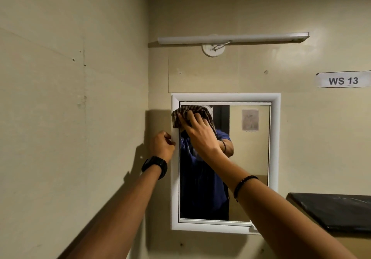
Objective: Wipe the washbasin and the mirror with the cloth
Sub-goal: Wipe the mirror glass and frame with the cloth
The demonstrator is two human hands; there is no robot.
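Observation:
A mirror [249,158] in a white frame [275,138] hangs on the beige wall. A brown checked cloth [202,111] lies against the glass at its top left corner. My right hand [197,130] presses the cloth to the mirror with spread fingers. My left hand [162,145], with a black watch at the wrist, grips the left edge of the frame with curled fingers. The washbasin is out of view. The mirror reflects a person in a blue shirt.
A white tube light [232,38] is fixed above the mirror. A paper label reading WS 13 [343,80] is stuck on the wall at right. A dark flat shelf or box [337,210] juts out at lower right. The left wall [70,118] meets the mirror wall close by.

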